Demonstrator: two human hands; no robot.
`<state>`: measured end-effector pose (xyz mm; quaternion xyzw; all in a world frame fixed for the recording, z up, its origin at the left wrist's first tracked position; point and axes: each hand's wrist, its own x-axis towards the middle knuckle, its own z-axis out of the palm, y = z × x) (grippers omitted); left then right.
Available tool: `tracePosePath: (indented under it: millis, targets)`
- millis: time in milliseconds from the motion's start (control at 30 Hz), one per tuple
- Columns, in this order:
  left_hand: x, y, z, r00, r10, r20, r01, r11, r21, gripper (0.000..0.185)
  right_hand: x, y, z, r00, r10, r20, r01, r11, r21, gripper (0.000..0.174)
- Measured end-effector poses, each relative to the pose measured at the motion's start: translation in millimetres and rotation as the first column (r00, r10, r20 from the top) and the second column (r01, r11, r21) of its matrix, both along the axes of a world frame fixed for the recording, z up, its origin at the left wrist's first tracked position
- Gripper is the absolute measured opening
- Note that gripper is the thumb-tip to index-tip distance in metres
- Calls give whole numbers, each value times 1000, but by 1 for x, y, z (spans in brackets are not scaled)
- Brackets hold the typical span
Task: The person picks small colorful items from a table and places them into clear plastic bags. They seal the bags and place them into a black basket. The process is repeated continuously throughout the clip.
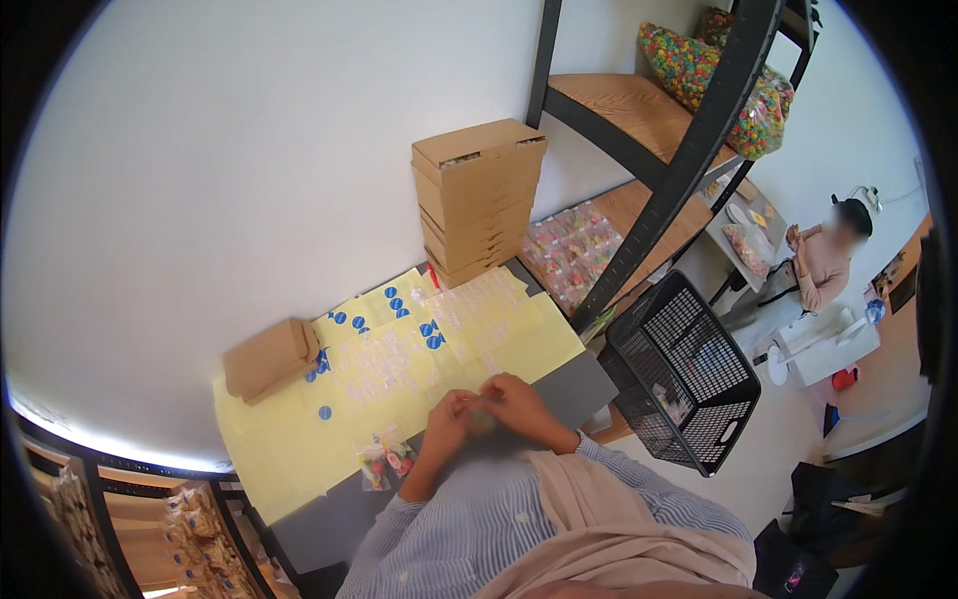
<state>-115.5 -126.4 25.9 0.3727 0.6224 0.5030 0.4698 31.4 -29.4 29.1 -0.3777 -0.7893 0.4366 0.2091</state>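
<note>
My left hand (449, 423) and my right hand (516, 400) meet at the fingertips over the near edge of the table. Between them is a small clear plastic bag (480, 423), blurred, its top pinched by both hands. Left of my left hand, small clear bags of colourful sweets (374, 470) lie on the table. Yellow paper sheets (273, 449) cover much of the grey tabletop (329, 524). Small clear labels or packets (382, 367) lie in rows on the paper, with round blue stickers (325, 412) around them.
Stacked cardboard boxes (479, 195) stand at the back; another cardboard box (269, 359) lies left. A black plastic crate (681, 374) is at the right, beneath a shelf (636, 105) holding large bags of colourful pieces (760, 112). Another person (823, 262) stands beyond, near a table.
</note>
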Motion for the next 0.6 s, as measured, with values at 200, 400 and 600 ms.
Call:
tracePosePath:
  millis: [200, 400, 600]
  targets:
    - [3, -1, 1, 990, -24, -136, 11, 995, -97, 25, 9, 1, 0, 991, 105, 81, -107, 994, 22, 22]
    - [8, -6, -10, 995, 84, -59, -84, 996, 14, 29, 16, -6, -4, 995, 99, -15, -100, 991, -90, 22]
    - [12, -18, -21, 995, 93, -44, -93, 996, 8, 25, 21, -15, -25, 989, 138, -46, -144, 976, -165, 25]
